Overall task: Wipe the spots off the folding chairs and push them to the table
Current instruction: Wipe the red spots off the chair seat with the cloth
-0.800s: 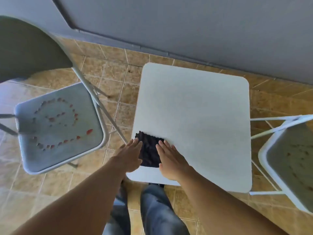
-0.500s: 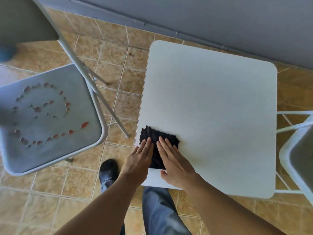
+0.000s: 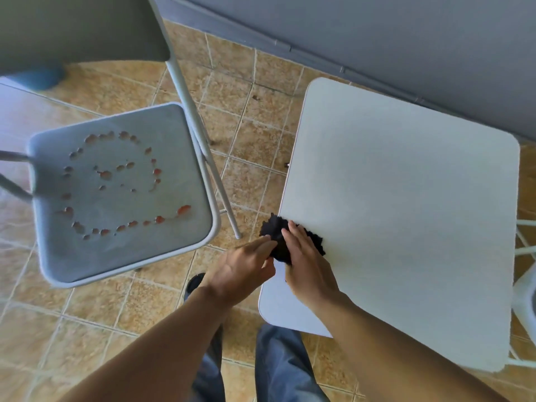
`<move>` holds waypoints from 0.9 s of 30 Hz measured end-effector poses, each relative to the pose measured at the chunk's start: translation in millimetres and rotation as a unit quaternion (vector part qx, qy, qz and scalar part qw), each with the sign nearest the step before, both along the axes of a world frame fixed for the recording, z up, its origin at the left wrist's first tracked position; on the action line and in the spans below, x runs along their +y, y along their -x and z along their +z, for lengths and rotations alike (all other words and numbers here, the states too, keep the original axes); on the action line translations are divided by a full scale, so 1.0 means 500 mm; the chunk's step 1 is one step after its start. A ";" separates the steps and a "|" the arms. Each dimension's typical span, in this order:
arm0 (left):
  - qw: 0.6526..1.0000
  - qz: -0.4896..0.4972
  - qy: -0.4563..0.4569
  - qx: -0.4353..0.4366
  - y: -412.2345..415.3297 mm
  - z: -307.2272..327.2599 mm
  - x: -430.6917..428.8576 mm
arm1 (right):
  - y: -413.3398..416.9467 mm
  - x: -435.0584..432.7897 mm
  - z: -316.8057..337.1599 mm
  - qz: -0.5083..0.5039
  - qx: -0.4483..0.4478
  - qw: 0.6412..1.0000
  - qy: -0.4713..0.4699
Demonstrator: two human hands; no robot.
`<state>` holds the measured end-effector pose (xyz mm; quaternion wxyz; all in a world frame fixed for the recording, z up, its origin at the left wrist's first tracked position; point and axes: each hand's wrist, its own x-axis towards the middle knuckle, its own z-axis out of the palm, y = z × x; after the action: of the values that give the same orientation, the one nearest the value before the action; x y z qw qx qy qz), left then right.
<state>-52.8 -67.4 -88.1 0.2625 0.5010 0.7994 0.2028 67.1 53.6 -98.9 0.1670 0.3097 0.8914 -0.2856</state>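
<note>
A grey folding chair (image 3: 121, 256) stands to the left, its seat marked with a ring of reddish spots (image 3: 156, 219). A white square table (image 3: 406, 213) stands to the right. At the table's left edge lies a crumpled black cloth (image 3: 278, 232), partly hanging off. My left hand (image 3: 243, 265) pinches the cloth from the left with its fingertips. My right hand (image 3: 307, 259) lies over the cloth from the right, fingers bent onto it. Only a sliver of a second chair (image 3: 526, 288) shows at the right border.
The floor (image 3: 87, 329) is tan tile, and a grey wall (image 3: 377, 33) runs behind the table. My legs in jeans and a dark shoe (image 3: 194, 282) are below, between chair and table. The chair's backrest (image 3: 72, 27) rises at top left.
The view has swung left, bringing the spotted chair closer to centre. The cloth has been drawn to the table's left edge and bunched up, with both hands now closing on it instead of lying flat.
</note>
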 end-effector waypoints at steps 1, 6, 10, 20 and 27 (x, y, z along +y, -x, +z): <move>0.999 0.035 0.003 -0.010 0.014 0.003 -0.025 | 0.022 -0.006 0.007 -0.016 0.002 1.000 0.009; 0.987 0.151 0.059 0.008 0.084 -0.001 -0.175 | 0.133 -0.061 0.030 -0.127 0.075 0.988 0.034; 0.972 0.210 0.108 0.015 0.138 -0.034 -0.304 | 0.229 -0.117 0.022 -0.197 0.117 0.972 0.057; 0.922 0.325 0.210 0.000 0.274 -0.119 -0.524 | 0.401 -0.276 -0.095 -0.277 0.116 0.953 0.047; 0.907 0.359 0.219 -0.006 0.347 -0.162 -0.622 | 0.464 -0.462 -0.167 -0.217 0.100 0.971 0.025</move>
<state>-226.4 -378.6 -169.2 0.2802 0.1082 0.9479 0.1062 -164.6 -177.5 -182.5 0.0188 0.4618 0.8076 -0.3663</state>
